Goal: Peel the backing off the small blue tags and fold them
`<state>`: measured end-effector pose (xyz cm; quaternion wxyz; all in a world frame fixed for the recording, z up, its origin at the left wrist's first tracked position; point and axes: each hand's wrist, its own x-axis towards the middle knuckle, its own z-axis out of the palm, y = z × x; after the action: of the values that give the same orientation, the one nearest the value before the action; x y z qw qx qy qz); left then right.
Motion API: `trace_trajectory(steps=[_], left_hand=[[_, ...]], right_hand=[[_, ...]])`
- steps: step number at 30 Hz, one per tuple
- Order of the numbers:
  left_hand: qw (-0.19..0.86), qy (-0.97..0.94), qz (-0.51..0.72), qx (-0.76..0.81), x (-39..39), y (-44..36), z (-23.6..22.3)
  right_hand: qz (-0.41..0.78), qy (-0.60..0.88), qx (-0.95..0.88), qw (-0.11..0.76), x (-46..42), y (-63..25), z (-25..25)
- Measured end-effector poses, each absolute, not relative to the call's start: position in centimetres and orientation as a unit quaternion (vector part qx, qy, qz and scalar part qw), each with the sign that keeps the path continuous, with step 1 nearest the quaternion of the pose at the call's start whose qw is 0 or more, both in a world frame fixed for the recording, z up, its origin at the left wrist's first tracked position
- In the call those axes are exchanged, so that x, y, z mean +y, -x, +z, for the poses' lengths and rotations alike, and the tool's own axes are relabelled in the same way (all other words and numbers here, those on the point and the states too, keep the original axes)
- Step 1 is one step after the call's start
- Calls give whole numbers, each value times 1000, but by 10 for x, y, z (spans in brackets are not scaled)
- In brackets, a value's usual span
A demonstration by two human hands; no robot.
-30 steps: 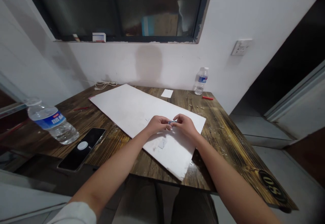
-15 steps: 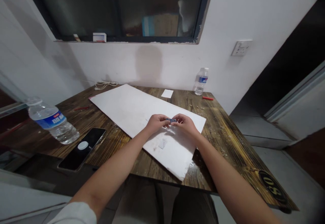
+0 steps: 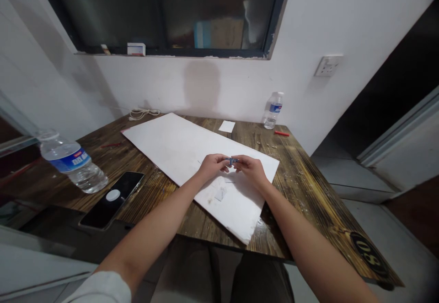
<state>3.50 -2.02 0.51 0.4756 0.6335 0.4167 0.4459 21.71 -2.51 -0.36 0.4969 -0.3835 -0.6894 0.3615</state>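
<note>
1. L hand [image 3: 213,166] & R hand [image 3: 251,171] both pinch narrow on small blue item [image 3: 232,160], fingertips nearly meeting, held just above white board [image 3: 164,152] near its R edge
2. Item's tiny: a slip of grip could drop it & it could bounce off board onto wood of surface [image 3: 302,193]
3. Paper scrap [image 3: 220,194] lies on board just below hands, could hide item if dropped
4. Water bottle [image 3: 70,163] lies on its side near L edge of surface, phone [image 3: 111,201] close by: a careless elbow could roll bottle onto it
</note>
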Motion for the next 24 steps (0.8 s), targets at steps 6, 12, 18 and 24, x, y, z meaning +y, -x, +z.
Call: trace_trajectory(steps=[6,12,18,24], left_hand=[[457,-629,461,427,-20,-35,7],[448,-598,484,454,-17,-34,6],[437,-588,503,459,-14,-31,6],[427,-586,506,467,-17,-32,10]], right_hand=[[364,398,-677,502,-22,-218,-5],[202,526,-645,516,-12,-235,-6],[44,653,-668,354,-8,-253,-8],[-2,654,-729,200,-9,-255,-8]])
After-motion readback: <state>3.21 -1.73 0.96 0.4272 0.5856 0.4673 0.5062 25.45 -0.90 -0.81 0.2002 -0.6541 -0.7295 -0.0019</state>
